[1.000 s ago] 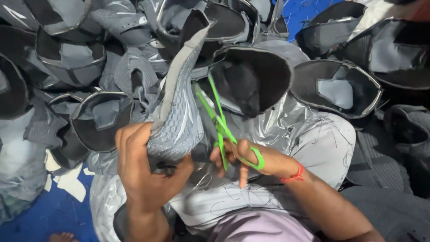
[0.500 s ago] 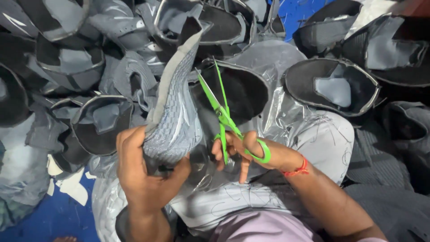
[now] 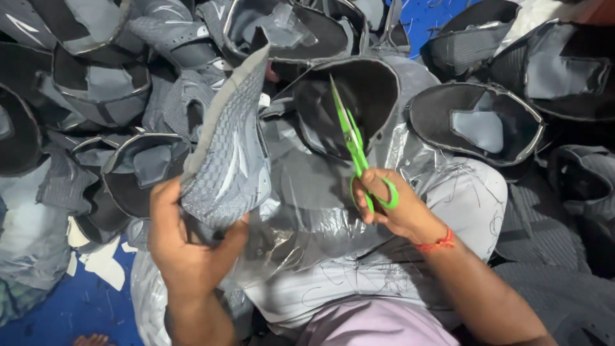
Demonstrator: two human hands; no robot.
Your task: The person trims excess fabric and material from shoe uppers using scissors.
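Head view, looking down onto the lap. Left hand (image 3: 186,253), lower left of centre, is clamped on the lower end of a grey knitted shoe upper (image 3: 227,154): thumb on its right side, fingers wrapped round behind. The upper stands nearly upright, its narrow end pointing toward the top centre of the frame, pale edge strip along its left side. Right hand (image 3: 394,208), right of centre, holds green scissors (image 3: 355,150): fingers through the green loops, curled tight round them. Blades lie together, tip pointing up and slightly left, over the dark opening of another upper behind. Scissors and held upper are apart, a gap of grey sheet between them. Red thread band (image 3: 439,242) on the right wrist. Lap covered by a silvery grey plastic sheet (image 3: 320,211) strewn with fine thread clippings. Pile of grey-and-black shoe uppers (image 3: 477,122) fills the top and both sides of the frame. Blue floor (image 3: 57,314) with white scraps (image 3: 102,263) at lower left.
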